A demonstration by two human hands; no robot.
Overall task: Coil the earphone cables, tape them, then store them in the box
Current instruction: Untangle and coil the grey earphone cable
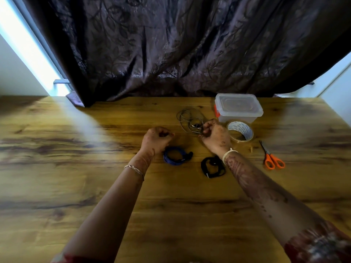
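Note:
A grey earphone cable (187, 115) lies in loose loops on the wooden table (76, 168), and my right hand (214, 135) pinches its near end. My left hand (156, 138) is curled into a fist with nothing seen in it, just above a coiled blue earphone cable (175, 158). A coiled black earphone cable (211, 168) lies beside my right wrist. The clear plastic box (238, 107) with its lid on stands at the back right. A roll of clear tape (240, 132) sits right of my right hand.
Orange-handled scissors (272, 158) lie to the right of the tape. A dark patterned curtain (180, 44) hangs behind the table's far edge. A small scrap (251, 149) lies near the scissors.

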